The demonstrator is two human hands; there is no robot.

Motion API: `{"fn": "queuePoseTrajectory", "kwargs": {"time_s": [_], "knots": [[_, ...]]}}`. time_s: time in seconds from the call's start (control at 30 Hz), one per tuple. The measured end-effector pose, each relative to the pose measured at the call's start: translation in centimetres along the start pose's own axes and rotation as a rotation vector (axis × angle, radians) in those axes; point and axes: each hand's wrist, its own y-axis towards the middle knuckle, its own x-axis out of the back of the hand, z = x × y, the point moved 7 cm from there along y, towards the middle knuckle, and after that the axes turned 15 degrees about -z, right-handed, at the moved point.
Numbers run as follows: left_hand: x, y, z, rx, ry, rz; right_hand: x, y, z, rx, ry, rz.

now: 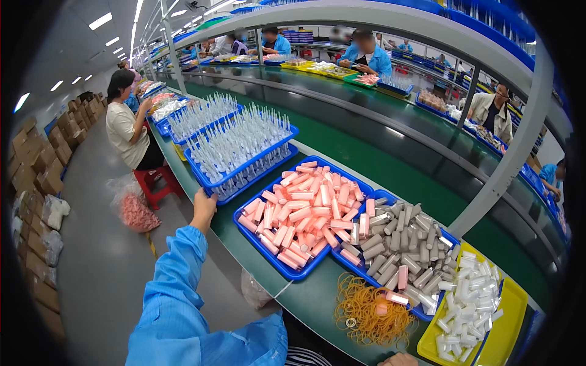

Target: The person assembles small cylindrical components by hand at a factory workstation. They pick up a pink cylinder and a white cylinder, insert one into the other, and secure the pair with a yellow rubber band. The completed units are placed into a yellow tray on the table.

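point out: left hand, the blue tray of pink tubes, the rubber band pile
left hand (204, 209), head view, back of the hand.
blue tray of pink tubes (259, 241), head view, near rim.
rubber band pile (360, 305), head view, middle of the heap.

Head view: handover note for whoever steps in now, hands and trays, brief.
Left hand: arm stretched out, gripping the near corner of the stacked blue plastic trays of clear white-tipped tubes.
Right hand: barely in view at the lower edge, state unclear, beside the pile of orange rubber bands.
On the green bench: blue tray of pink caps, blue tray of silver metal tubes, yellow tray of white plastic parts.
Done: nothing visibly bundled. Left: all trays full.
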Motion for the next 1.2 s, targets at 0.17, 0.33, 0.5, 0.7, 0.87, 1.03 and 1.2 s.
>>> {"fn": "queuePoseTrajectory", "kwargs": {"time_s": [0.17, 0.33, 0.5, 0.7, 0.87, 1.03, 1.2], "knots": [[1.4, -3.2, -0.7, -0.043, 0.002, 0.016, 0.3, 0.1, 0.3, 0.015, -0.010, -0.038], [3.3, -4.5, -1.9, 0.070, 0.071, 0.157, 0.2, 0.0, 0.3, 0.015, 0.005, -0.032], [8.3, -10.1, -12.2, -0.842, 0.138, -0.161, 0.7, 0.1, 0.4, 0.001, -0.004, -0.045], [2.7, -7.1, -17.7, -1.198, 0.448, 0.269, 0.0, -0.8, -0.3, 0.010, -0.003, -0.014], [2.1, -3.7, -16.9, -1.155, 0.601, 0.417, -1.9, -2.0, -1.7, 0.108, -0.034, 0.100], [0.3, -7.0, -19.1, -1.224, 0.669, 0.327, 0.5, -0.7, -1.1, -0.021, -0.048, 0.110], [4.7, -9.5, -22.6, -1.132, 0.408, 0.335, 6.0, 1.5, -4.4, -0.138, -0.299, 0.306]]}}
